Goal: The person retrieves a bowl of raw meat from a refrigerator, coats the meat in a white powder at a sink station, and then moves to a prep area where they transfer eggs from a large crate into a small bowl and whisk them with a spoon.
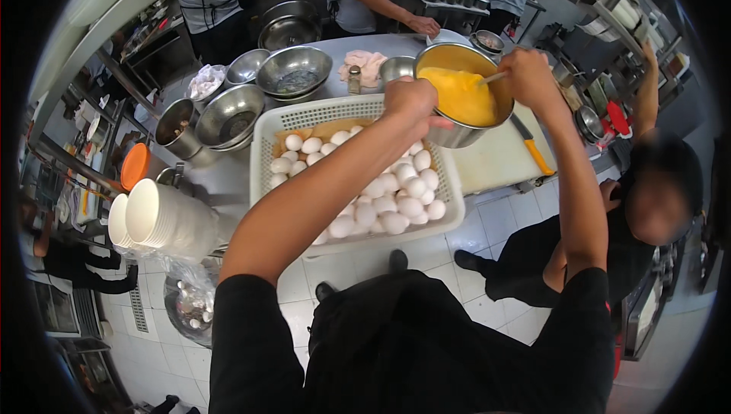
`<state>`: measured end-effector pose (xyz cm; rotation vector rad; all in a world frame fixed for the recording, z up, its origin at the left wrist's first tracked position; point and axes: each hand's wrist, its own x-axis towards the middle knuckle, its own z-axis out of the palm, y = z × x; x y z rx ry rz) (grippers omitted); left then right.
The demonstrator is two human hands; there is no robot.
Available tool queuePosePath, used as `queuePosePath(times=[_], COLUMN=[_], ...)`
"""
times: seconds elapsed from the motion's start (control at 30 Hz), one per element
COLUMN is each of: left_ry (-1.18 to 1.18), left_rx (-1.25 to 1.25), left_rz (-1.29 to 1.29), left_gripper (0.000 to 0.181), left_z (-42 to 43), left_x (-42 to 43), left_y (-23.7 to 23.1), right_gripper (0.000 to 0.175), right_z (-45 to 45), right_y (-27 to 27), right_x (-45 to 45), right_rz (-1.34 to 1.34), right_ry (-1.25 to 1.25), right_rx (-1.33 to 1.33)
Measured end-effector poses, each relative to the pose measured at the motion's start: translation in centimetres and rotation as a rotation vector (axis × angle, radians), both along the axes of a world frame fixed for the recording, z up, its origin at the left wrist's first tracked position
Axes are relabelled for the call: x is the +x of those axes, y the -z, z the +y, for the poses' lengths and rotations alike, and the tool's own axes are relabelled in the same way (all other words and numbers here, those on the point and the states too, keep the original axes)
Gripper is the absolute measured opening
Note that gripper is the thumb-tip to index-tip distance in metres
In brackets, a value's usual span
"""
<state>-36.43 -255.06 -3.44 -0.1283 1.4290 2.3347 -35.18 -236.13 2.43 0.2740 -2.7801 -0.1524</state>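
Observation:
My left hand [412, 100] grips the near left rim of a deep stainless steel pot [457, 139], which is tilted so that its inside faces me. Yellow beaten egg [457, 91] covers much of its inside. In my right hand [526, 76] is the handle of a stirring utensil [492, 78]; its other end is hidden in the egg. A white perforated plastic crate [264, 168] holding several white eggs [394, 222] stands left of and below the pot. My left forearm passes over the crate and hides part of the eggs.
Right of the pot, a yellow-handled knife [537, 154] lies on a cutting board [485, 165]. Metal bowls [294, 71], a glass shaker [354, 79] and stacked white tubs [165, 217] stand around the crate. A person [657, 197] is close on my right; another person's hand [424, 25] reaches across the table's far side.

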Motion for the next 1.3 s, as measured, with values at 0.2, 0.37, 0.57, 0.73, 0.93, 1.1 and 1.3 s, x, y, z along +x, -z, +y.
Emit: queuePosePath(times=[0.2,0.37,0.57,0.73,0.93,1.1,1.3], left_ry=[-0.032,-0.090,-0.167,-0.203,-0.297,-0.334,-0.260], left_rx=[0.006,-0.037,-0.072,-0.075,-0.092,0.033,0.045], left_rz=[-0.065,-0.079,-0.109,-0.141,-0.146,-0.168,-0.151], left_gripper=[0.014,0.014,0.015,0.015,0.009,0.012,0.014], left_z=[9.3,14.9,17.8,18.2,19.1,20.4,20.1], left_x=[-2.3,-3.3,-3.1,-3.2,-2.4,-0.6,0.4], left_y=[5.1,9.2,11.7,13.3,14.9,14.2,14.5], right_gripper=[0.012,0.012,0.015,0.012,0.007,0.007,0.012], right_z=[7.9,12.2,14.9,15.8,16.0,18.6,19.4], right_y=[5.2,10.0,14.1,12.4,14.8,17.2,18.5], right_x=[-1.7,-2.4,-2.7,-4.2,-4.0,-4.8,-5.2], right_rz=[-0.092,-0.206,-0.205,-0.183,-0.235,-0.243,-0.235], right_ry=[0.064,0.067,0.009,0.317,0.112,0.017,0.013], right_rx=[-0.072,0.005,-0.015,0.024,-0.093,-0.097,0.068])
